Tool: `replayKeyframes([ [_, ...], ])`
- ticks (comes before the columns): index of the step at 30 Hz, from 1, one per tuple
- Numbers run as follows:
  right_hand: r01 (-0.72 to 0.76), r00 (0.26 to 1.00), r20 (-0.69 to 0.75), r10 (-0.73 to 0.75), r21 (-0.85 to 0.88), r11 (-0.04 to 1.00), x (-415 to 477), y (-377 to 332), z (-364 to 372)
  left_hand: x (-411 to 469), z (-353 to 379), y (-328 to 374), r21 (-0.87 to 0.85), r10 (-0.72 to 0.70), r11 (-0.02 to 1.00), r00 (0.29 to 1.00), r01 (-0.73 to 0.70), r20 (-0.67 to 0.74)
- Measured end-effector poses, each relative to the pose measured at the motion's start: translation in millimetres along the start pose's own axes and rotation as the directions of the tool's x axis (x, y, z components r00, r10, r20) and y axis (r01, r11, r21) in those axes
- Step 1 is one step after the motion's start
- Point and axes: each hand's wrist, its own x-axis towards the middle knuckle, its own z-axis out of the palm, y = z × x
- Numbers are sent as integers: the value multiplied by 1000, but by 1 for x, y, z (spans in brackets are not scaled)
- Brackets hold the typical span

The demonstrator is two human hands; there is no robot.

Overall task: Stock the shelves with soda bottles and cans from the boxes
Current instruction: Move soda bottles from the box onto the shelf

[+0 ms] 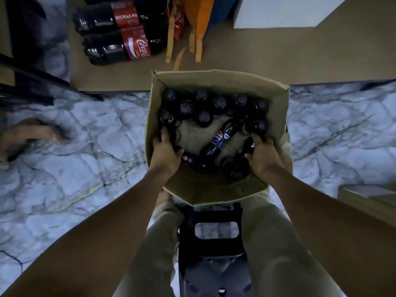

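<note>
An open cardboard box (pixel 276 99) stands on the floor in front of my knees. Inside it are several small dark Pepsi bottles; most stand upright along the far and side walls (pixel 201 95), and one lies on its side in the middle (pixel 222 138). Both my hands reach into the near part of the box. My left hand (pixel 166 151) curls its fingers round a dark bottle at the box's left wall. My right hand (pixel 262 153) grips another dark bottle near the right wall. Their lower parts are hidden by my hands.
Large Coca-Cola bottles (pixel 120 33) lie on flattened cardboard (pixel 235 58) beyond the box, beside an orange bag (pixel 199 20). Another person's hand (pixel 32 133) rests on the marble floor at left. A black stool (pixel 214 243) is under me. A dark shelf edge (pixel 42 82) runs at far left.
</note>
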Motion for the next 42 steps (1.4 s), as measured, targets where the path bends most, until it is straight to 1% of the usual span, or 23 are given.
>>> replayKeyframes([
  [4,-22,994,-103,30,75,997,19,1,8,20,12,0,-9,43,999,991,-44,-124],
  [6,-27,993,-114,38,98,995,24,-1,9,27,14,0,-35,38,998,988,-44,-151],
  [8,-27,994,-104,36,84,996,25,-3,8,30,12,-1,-39,43,998,987,-50,-153],
  [11,-26,997,-65,29,42,999,12,-4,4,21,1,0,-15,71,997,990,-73,-118],
  [13,-9,997,-70,13,67,998,-6,-3,-3,7,-12,2,-9,111,994,987,-112,-116],
  [17,43,988,-156,-17,164,985,-55,-15,-39,-34,-50,19,-22,243,969,966,-246,-92],
  [19,104,974,-220,-51,234,967,-82,-27,-67,-61,-77,32,-36,299,952,950,-303,-87],
  [22,197,945,-312,-95,312,930,-130,-50,-115,-110,-122,57,-31,381,923,922,-384,-68],
  [25,280,913,-383,-142,332,901,-182,-70,-167,-162,-171,84,-35,427,902,901,-430,-80],
  [28,352,867,-460,-193,289,890,-236,-87,-222,-213,-225,111,-27,459,885,881,-464,-112],
  [34,517,760,-570,-312,239,822,-335,-119,-329,-300,-327,161,-5,551,825,805,-565,-220],
  [36,553,718,-610,-336,206,807,-364,-130,-361,-325,-358,176,32,569,814,786,-580,-244],
  [40,598,664,-633,-397,131,791,-414,-147,-417,-369,-412,202,97,617,776,719,-623,-319],
  [42,626,625,-652,-429,90,775,-435,-154,-441,-387,-433,211,122,638,757,687,-641,-349],
])
